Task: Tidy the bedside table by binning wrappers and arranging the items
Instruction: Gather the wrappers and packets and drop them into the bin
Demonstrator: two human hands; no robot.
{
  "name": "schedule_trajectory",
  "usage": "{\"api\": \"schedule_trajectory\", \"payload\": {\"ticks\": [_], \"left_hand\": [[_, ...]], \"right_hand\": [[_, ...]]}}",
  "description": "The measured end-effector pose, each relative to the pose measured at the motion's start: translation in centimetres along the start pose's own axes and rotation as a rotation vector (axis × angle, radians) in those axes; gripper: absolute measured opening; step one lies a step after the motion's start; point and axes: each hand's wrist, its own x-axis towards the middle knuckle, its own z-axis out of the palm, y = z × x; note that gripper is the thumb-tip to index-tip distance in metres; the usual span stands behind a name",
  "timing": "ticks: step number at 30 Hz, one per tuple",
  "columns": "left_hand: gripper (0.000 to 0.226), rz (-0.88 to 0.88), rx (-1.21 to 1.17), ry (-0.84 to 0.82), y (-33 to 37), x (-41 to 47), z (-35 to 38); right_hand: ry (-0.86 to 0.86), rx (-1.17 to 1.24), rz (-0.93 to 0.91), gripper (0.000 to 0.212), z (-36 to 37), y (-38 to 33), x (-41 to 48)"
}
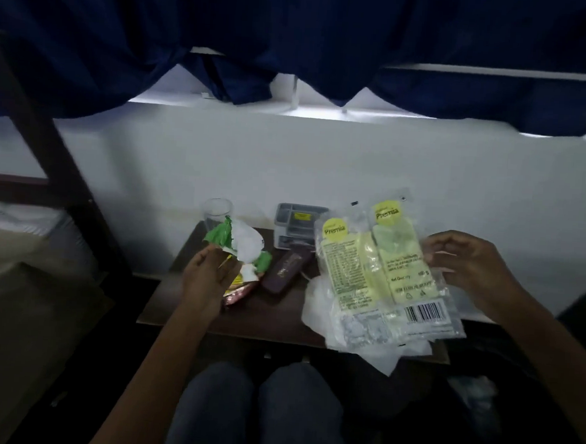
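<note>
1. While the person sat facing the dark brown wooden bedside table (272, 320), the left hand (209, 275) curled its fingers round a crumpled green-and-white wrapper (242, 242) over the table's 9 o'clock side.
2. The right hand (464, 263) pinched the 3 o'clock edge of two clear plastic packets with yellow-green labels (377, 271), whose long axis ran 12 to 6.
3. A crumpled white plastic sheet (315, 305) lay beneath them, at 8 o'clock from the right hand, which was the nearer hand.
4. A red-and-yellow snack wrapper (241, 289) sat at the left hand's 4 o'clock; whether it was gripped was unclear.
5. Between the hands stood a maroon oblong case (283, 267), a grey plastic organiser (298, 222) and a clear glass tumbler (217, 208). No bin showed.
</note>
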Motion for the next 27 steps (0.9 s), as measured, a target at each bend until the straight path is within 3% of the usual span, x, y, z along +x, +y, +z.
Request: {"api": "schedule_trajectory", "payload": {"ticks": [5, 9, 12, 15, 19, 27], "left_hand": [[0.028, -0.113, 0.013, -0.162, -4.0, -4.4, 5.3], [0.021, -0.253, 0.111, -0.214, -9.7, -8.5, 8.8], [0.017, -0.357, 0.166, -0.226, -14.2, -11.1, 10.2], [0.011, -0.458, 0.227, -0.238, -17.8, -12.9, 10.8], [0.01, -0.534, 0.26, -0.265, -20.9, -13.8, 10.7], [0.007, -0.64, 0.328, -0.353, -23.0, -13.8, 10.1]], "right_hand": [[0.286, 0.099, 0.074, 0.029, -8.2, 3.1, -2.7], [0.599, 0.164, 0.145, 0.032, -14.0, 6.8, -5.2], [0.875, 0.054, 0.23, 0.036, -17.1, 11.7, -6.5], [1.042, -0.094, 0.342, 0.03, -18.4, 17.6, -7.8], [1.081, -0.191, 0.437, 0.024, -17.7, 24.5, -9.3], [0.834, -0.168, 0.849, 0.017, -15.6, 33.6, -10.2]]}}
